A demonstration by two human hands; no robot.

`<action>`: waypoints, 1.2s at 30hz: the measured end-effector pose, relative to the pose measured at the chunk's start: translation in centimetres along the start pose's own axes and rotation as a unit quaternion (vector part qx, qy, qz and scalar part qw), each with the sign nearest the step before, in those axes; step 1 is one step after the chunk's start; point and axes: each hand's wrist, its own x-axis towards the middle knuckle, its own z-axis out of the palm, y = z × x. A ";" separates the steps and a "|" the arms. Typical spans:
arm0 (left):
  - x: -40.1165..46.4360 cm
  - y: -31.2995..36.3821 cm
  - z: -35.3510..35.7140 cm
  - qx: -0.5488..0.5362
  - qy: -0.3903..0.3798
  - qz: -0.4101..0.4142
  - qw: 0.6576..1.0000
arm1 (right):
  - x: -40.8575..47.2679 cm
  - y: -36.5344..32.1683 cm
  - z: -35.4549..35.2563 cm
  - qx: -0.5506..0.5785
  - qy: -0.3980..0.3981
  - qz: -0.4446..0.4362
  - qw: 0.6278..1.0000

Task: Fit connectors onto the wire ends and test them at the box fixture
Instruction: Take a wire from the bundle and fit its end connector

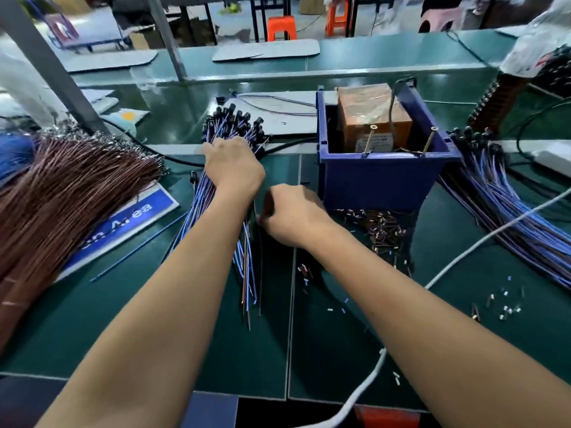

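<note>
A bundle of blue wires [197,208] with black round ends [234,122] lies on the green table, fanned toward me. My left hand [233,168] lies on the upper part of this bundle, fingers curled down into the wires. My right hand [293,214] is beside it, left of the blue box fixture [383,177], its fingers curled round something small and dark that I cannot make out. Small connectors [380,227] are heaped at the foot of the box. An orange block [370,112] with two upright pins sits inside the box.
A thick sheaf of brown wires [61,205] covers the left side over a blue sign [136,217]. Another bundle of blue wires [513,211] lies at the right. A white cable [463,257] crosses the table. Loose connectors [506,307] are scattered at the right.
</note>
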 end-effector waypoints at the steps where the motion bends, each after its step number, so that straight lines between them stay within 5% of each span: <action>1: 0.0 0.0 -0.3 -0.051 0.008 -0.016 0.999 | -0.1 0.1 -0.2 0.006 -0.003 -0.006 1.000; 4: 0.2 0.2 -1.7 -0.302 0.024 -0.121 0.945 | -0.7 0.5 -0.7 0.084 0.018 -0.051 0.995; 5: 0.1 0.5 -2.5 -0.428 0.014 -0.157 0.890 | -1.0 0.4 -0.8 0.132 0.051 -0.074 0.987; 7: -0.4 1.4 -4.3 -0.667 0.006 -0.200 0.717 | -1.4 -0.2 -1.1 0.220 0.121 -0.110 0.962; 9: -1.0 2.4 -6.2 -0.806 0.027 -0.201 0.556 | -2.0 -1.0 -1.4 0.300 0.129 -0.115 0.938; 10: -1.3 2.8 -7.2 -0.839 0.040 -0.193 0.507 | -2.2 -1.3 -1.6 0.346 0.116 -0.109 0.925; 13: -1.9 4.1 -8.7 -0.867 0.052 -0.176 0.464 | -3.4 -0.5 -3.1 0.460 0.089 -0.097 0.878; 16: -2.3 3.8 -9.0 -0.862 0.023 -0.194 0.467 | -4.4 2.9 -5.0 0.348 0.136 -0.147 0.916; 20: -2.0 1.5 -8.6 -0.889 -0.024 -0.251 0.383 | -6.4 8.2 -7.0 0.202 0.132 -0.171 0.955; 24: -2.4 -0.1 -7.8 -0.852 -0.082 -0.280 0.434 | -8.2 13.2 -8.9 0.201 0.166 -0.163 0.952; 27: -3.2 0.4 -7.8 -0.848 -0.058 -0.206 0.484 | -8.9 15.7 -10.3 0.273 0.229 -0.161 0.920; 32: -7.9 5.8 -7.5 -0.654 0.045 0.153 0.739 | -9.4 16.9 -9.9 0.339 0.240 -0.149 0.897; 34: -10.6 8.5 -6.5 -0.506 0.069 0.293 0.809 | -9.4 16.9 -9.2 0.321 0.224 -0.158 0.907; 36: -13.1 10.4 -4.9 -0.372 0.105 0.383 0.839 | -9.4 16.9 -8.8 0.331 0.208 -0.165 0.906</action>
